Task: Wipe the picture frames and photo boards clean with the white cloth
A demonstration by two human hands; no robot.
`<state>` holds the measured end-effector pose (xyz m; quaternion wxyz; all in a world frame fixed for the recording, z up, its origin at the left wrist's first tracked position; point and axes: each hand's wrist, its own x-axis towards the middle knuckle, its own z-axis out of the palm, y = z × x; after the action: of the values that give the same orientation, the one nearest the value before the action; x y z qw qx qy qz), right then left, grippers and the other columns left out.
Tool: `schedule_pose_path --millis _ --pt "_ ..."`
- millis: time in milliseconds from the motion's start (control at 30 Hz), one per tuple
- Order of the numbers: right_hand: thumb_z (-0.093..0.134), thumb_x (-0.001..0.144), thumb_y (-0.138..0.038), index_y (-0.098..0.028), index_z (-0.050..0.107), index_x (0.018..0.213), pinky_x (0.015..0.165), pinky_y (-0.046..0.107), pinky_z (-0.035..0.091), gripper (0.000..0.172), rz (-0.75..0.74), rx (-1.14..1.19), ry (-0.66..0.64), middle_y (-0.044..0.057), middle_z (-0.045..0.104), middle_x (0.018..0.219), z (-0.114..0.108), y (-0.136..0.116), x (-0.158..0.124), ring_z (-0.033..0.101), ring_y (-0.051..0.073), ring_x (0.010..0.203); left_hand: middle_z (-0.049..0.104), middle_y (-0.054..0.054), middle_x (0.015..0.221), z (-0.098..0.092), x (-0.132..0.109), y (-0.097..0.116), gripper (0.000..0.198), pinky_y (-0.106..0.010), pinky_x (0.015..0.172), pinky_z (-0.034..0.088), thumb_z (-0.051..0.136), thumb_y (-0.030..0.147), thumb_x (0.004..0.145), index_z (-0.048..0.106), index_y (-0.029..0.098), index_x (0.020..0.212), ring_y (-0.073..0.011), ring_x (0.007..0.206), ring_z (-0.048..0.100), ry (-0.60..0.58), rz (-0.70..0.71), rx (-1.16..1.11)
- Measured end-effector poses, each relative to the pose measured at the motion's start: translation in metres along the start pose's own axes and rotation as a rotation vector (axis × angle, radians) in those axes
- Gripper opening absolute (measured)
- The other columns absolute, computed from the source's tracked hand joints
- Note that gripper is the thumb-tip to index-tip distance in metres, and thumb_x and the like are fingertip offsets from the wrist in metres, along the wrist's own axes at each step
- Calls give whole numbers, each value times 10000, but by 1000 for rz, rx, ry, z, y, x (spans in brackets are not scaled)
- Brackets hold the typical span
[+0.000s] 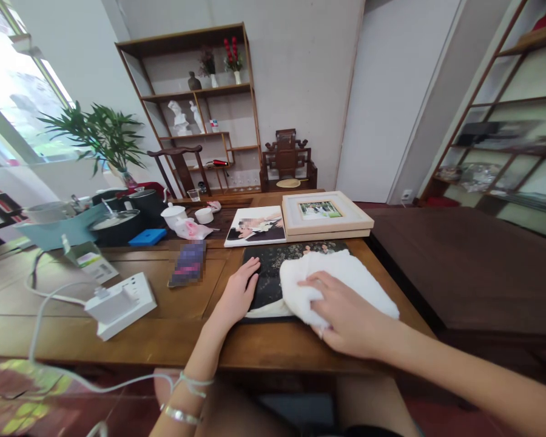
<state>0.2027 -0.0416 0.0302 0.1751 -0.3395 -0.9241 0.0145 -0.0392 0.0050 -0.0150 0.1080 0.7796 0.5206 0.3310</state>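
Brown polished-wood tabletop (173,328) spreads across the head view, with an open wooden shelf unit (200,92) against the pale grey wall (300,73) at eleven o'clock. Near the tabletop's front edge lies a dark rectangular photo panel (266,276); the right hand (346,315) clutches a fluffy white cloth (355,279) over its three-o'clock side. Flat on its nine-o'clock edge rests the left hand (236,291), fingers extended, grasping nothing. Stacked pale-wood picture frames (330,226) (the top one shows a small photo (321,210)) sit at one o'clock from the panel.
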Motion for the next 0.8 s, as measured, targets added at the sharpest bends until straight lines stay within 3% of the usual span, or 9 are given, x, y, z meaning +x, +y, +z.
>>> schedule_pose_path --millis 100,200,333,500,600,700,800 --pt "556 671 -166 -172 638 735 941 468 317 104 -41 18 -30 127 547 1168 -2 -26 -13 418 312 1075 523 -121 1289 0 0 0 378 -405 1057 324 359 253 866 576 116 1143 -203 1231 446 -1 -9 0" --pt "552 683 -184 -176 646 768 927 442 341 127 -39 36 -28 120 574 1111 -1 -29 -11 438 292 1041 521 -112 1294 0 0 1 374 -403 1059 321 365 258 865 575 130 1147 -203 1233 443 -4 -9 -6" --pt "535 730 -218 -162 650 824 829 354 413 159 8 -23 -12 106 598 893 4 -2 13 484 256 940 514 -145 1293 -2 0 3 395 -391 1063 313 377 257 858 569 78 1153 -218 1235 440 -12 -23 -16" --pt "495 785 -253 -106 648 884 769 352 421 234 155 -165 -4 144 587 876 11 44 48 496 276 933 523 -125 1288 -2 -1 2 369 -426 1052 325 383 253 858 580 116 1139 -223 1226 451 -2 -7 -20" --pt "472 801 -234 -91 637 927 753 366 418 252 189 -176 9 150 590 874 13 57 57 499 287 922 527 -124 1284 -2 -1 1 365 -418 1048 333 378 246 859 582 117 1134 -214 1225 454 4 11 -14" --pt "493 786 -224 -107 644 882 792 372 407 215 170 -176 -1 140 597 862 13 51 54 484 289 952 526 -112 1287 -2 -1 1 361 -422 1047 334 377 239 857 580 136 1137 -211 1225 453 1 13 -6" --pt "521 755 -213 -130 652 828 860 386 383 171 94 -136 5 135 604 914 13 26 37 464 282 996 522 -114 1292 -2 0 1 367 -420 1049 331 373 241 857 577 135 1143 -210 1228 450 -9 4 6"
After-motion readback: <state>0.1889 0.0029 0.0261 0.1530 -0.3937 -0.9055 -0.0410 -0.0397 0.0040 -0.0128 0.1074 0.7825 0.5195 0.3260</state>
